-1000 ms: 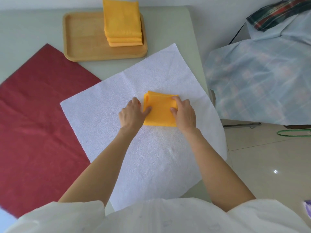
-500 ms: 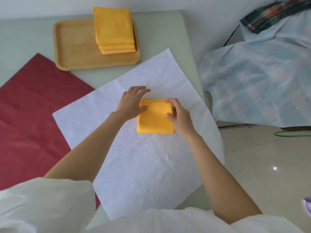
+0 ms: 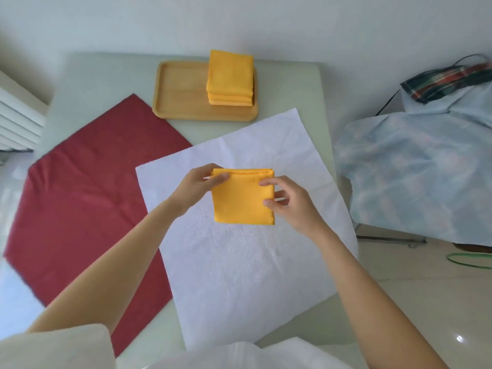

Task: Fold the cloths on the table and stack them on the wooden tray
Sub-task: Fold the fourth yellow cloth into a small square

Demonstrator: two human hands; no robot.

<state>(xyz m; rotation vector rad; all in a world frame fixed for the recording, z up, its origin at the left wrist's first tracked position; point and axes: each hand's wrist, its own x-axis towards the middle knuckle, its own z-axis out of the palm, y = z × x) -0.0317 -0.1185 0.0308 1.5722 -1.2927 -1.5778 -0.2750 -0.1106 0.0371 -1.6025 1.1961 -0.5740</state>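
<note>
Your left hand [image 3: 198,182] pinches the upper left corner of the folded orange cloth [image 3: 243,198], thumb on the top face and fingers behind it. Your right hand [image 3: 290,202] grips the right edge of the same cloth, with the thumb [image 3: 269,202] and index fingertip pressed on the top face. The cloth is a flat square packet with its folded edge along the far side, held between both hands above the white sheet [image 3: 239,257].

The white sheet lies spread on the bench [image 3: 287,86], directly below both hands. A dark red sheet [image 3: 87,203] lies flat to the left of your left hand, with the white sheet overlapping its right edge.

Beyond both hands sits the wooden tray [image 3: 181,94]. A stack of folded orange cloths [image 3: 230,77] occupies the right part of the tray; the left part is bare wood.

To the right of your right hand, past the bench edge, stands furniture under a pale blue cover [image 3: 415,177].
</note>
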